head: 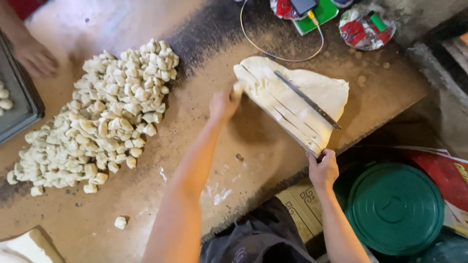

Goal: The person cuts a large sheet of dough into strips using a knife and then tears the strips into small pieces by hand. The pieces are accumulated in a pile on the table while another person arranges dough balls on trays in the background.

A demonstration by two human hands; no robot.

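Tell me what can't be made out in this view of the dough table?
- Left hand: blurred; its grip on the dough strip's end is unclear.
- Right hand: its fingertips curl over the near end of the dough sheet, so their hold is hidden.
- Grey tray: cut off by the left edge.
- Another person's hand: arm cut off by the top edge.
- Green lid: covers whatever is beneath.

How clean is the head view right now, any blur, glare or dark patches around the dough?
Head view: the left hand is motion-blurred at the fingertips on the dough sheet; the right hand and the dough pieces are sharp; no glare on the knife; the lower right by the green lid sits in shadow.
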